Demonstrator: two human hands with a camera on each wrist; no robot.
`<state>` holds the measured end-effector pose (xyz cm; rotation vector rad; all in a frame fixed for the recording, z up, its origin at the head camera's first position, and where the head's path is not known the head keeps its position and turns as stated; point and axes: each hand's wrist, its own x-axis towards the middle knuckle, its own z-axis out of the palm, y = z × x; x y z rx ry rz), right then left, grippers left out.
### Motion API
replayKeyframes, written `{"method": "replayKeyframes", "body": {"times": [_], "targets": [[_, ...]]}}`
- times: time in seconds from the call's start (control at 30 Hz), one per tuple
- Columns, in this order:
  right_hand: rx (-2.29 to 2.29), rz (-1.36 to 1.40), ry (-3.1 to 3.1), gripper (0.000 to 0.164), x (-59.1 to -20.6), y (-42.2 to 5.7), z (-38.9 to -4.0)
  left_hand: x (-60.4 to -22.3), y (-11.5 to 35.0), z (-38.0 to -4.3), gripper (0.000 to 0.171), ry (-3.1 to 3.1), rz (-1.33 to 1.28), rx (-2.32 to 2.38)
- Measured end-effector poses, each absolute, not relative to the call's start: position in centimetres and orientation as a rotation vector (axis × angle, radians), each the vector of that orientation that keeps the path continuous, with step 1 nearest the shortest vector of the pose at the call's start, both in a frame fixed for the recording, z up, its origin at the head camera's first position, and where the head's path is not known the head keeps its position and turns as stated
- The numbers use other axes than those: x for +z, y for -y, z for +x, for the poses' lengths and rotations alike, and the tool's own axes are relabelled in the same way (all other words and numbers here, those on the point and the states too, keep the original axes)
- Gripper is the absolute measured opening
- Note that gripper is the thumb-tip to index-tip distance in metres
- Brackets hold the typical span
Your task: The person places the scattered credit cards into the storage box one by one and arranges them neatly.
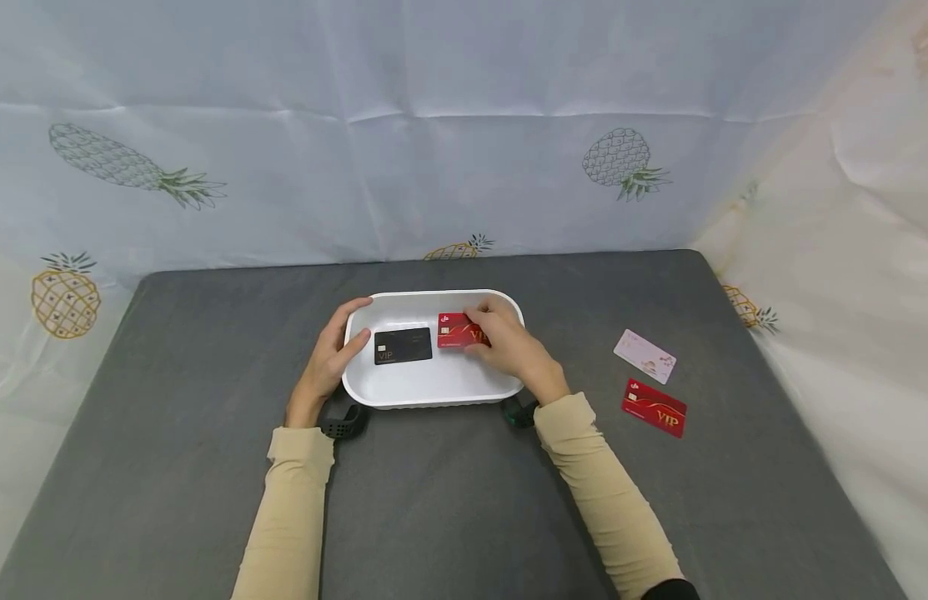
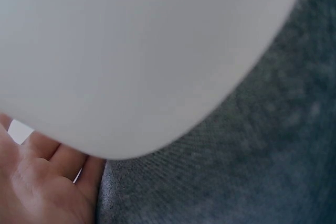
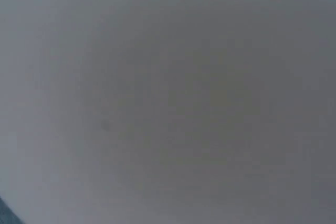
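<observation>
Tons of room on the grey surface (image 1: 193, 392) left of the left sleeve (image 1: 287, 508), plus a strip behind the white tray (image 1: 414, 387). Reaching in from either end's awkward tho: the left hand (image 1: 333, 354) takes one rim, the right hand (image 1: 511, 342) covers the other side.

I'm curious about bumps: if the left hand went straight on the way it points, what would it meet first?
Probably the white tray: the left hand touches its left end, though exact height is unclear.
</observation>
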<state>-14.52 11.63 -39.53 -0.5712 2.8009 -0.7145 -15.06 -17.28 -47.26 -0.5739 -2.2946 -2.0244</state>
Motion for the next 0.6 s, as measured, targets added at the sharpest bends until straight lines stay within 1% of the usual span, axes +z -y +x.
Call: {"method": "replayKeyframes", "body": {"times": [0.6], "targets": [[-0.719, -0.429, -2.734, 0.063, -40.9, -10.5, -14.7, -47.3, 17.4, -15.2, 0.051, 2.285, -0.559, -2.048]]}}
